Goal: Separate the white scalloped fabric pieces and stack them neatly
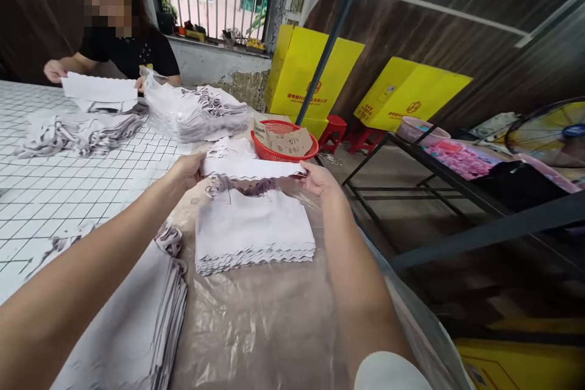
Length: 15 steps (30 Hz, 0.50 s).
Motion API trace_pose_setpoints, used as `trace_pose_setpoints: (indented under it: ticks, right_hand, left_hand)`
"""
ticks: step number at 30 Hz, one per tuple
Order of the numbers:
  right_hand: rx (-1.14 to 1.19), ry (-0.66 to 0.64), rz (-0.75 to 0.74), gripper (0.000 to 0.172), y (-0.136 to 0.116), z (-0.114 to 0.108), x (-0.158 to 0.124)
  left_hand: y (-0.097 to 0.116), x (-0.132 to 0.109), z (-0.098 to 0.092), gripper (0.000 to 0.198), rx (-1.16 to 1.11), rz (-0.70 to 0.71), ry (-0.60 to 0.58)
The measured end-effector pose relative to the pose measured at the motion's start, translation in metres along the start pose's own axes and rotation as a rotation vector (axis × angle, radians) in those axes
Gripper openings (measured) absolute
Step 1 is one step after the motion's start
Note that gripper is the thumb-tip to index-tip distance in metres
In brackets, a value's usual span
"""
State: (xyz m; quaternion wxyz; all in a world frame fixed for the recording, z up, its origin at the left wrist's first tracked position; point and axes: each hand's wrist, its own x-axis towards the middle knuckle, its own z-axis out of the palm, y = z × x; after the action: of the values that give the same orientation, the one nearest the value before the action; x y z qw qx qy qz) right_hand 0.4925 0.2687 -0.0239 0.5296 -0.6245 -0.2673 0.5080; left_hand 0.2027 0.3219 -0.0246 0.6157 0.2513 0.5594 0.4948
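Note:
A white fabric piece with a wavy edge (251, 169) is stretched level between my two hands. My left hand (188, 172) is closed on its left end, and my right hand (317, 180) pinches its right end. Just below it lies a neat stack of white scalloped fabric pieces (256, 225), with greyish straps bunched at its far edge. Beside my left forearm, a taller pile of the same kind of pieces (123, 311) shows its layered side. Beyond my hands is a red plastic basket (311, 149) with handwritten cardboard (286, 141) in it.
Across the grid-marked table (22, 195), a person (132, 55) holds up another white piece (98, 88). A plastic bag of stacked pieces (183, 116) lies nearby. Yellow boxes (315, 73) stand behind a metal post (324, 52). To the right is a dark rack (457, 189) carrying pink items (461, 158).

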Motion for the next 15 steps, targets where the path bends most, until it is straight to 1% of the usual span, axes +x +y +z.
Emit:
trace_pose_setpoints:
  ticks: [1, 3, 5, 7, 10, 12, 15]
  right_hand:
    - [-0.014, 0.001, -0.004, 0.016, 0.002, -0.006, -0.009]
    - [-0.074, 0.011, 0.005, 0.017, 0.016, -0.02, -0.028]
    - [-0.154, 0.029, 0.027, 0.017, 0.039, -0.034, -0.046]
    - [-0.229, 0.053, 0.042, 0.018, 0.064, -0.045, -0.061]
    - [-0.312, 0.09, 0.035, 0.024, 0.091, -0.056, -0.075]
    - [-0.361, 0.107, 0.017, 0.028, 0.1, -0.061, -0.078]
    - [-0.427, 0.121, -0.016, 0.029, 0.106, -0.066, -0.079]
  left_hand:
    - [-0.002, -0.011, -0.007, 0.003, 0.004, -0.006, -0.015]
    - [-0.015, -0.035, -0.024, 0.008, 0.033, -0.031, -0.055]
    - [-0.035, -0.057, -0.043, 0.013, 0.086, -0.084, -0.108]
    - [-0.056, -0.072, -0.06, 0.016, 0.146, -0.14, -0.148]
    - [-0.076, -0.082, -0.078, 0.021, 0.225, -0.189, -0.166]
    - [-0.083, -0.083, -0.087, 0.027, 0.266, -0.188, -0.176]
    - [-0.088, -0.081, -0.097, 0.039, 0.31, -0.168, -0.22]
